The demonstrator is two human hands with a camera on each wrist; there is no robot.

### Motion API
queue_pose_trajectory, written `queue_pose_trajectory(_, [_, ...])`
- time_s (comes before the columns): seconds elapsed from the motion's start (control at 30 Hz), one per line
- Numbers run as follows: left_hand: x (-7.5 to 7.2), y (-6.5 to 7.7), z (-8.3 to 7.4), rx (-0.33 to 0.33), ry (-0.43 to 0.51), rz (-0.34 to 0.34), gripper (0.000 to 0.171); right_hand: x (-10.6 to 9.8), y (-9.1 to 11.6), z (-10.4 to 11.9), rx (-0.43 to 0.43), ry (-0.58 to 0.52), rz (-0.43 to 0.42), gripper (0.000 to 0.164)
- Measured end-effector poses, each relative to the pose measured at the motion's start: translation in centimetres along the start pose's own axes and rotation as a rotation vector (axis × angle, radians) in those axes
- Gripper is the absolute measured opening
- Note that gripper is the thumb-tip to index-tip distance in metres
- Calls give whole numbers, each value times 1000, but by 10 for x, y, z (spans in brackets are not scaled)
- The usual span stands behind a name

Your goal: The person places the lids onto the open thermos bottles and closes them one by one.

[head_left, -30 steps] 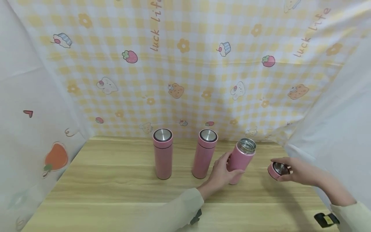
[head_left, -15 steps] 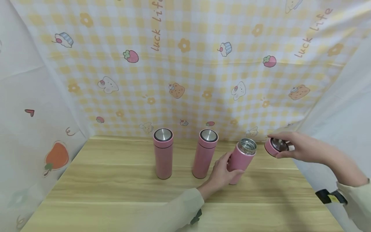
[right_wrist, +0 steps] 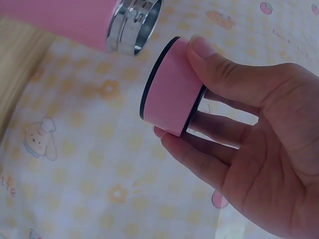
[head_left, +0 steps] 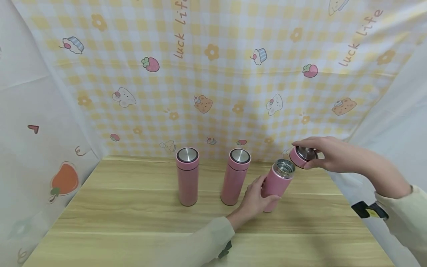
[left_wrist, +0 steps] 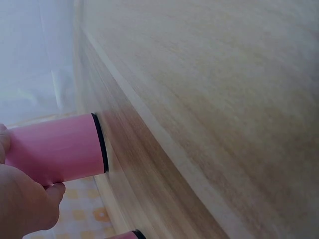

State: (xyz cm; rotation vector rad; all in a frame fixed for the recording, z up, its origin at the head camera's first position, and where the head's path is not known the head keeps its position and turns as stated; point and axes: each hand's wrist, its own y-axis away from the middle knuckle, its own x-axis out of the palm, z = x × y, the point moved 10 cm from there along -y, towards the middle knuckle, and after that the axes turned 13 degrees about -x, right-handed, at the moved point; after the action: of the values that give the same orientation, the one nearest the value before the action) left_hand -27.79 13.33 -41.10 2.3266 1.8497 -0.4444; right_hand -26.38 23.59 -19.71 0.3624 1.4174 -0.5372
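An uncapped pink thermos bottle [head_left: 278,182] stands on the table, its bare steel mouth showing. My left hand [head_left: 255,202] grips its body, thumb on the near side and fingers around the far left side. In the left wrist view the base of the thermos bottle [left_wrist: 60,147] meets the wood. My right hand [head_left: 333,154] pinches a pink lid [head_left: 300,157] with a steel top between thumb and fingers. That lid is tilted, just right of and slightly above the bottle's mouth. In the right wrist view, a gap shows between the lid [right_wrist: 169,89] and the steel neck [right_wrist: 133,25].
Two capped pink thermos bottles stand upright to the left, one in the middle [head_left: 235,178] and one farther left [head_left: 188,178]. A yellow checked cloth [head_left: 213,81] hangs behind the wooden table [head_left: 133,222]. White cloth hangs at both sides.
My right hand has lifted the lid up from low on the right and carried it left to beside the bottle's mouth. The left hand and the bottles have stayed in place.
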Motion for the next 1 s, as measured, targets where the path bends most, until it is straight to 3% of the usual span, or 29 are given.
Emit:
queue_pose_trajectory(0.17, [0,0,1,-6,-10,4,70,4,-15,7,22,-52,57,63])
queue_pose_trajectory(0.4, [-1,0,0,8,-23,2,67,17,-31,14,-43,-93,119,57])
queue_pose_trajectory(1.0, [-1,1,-1,25,-32,3,65,43,-36,13,-68,-170,164,53])
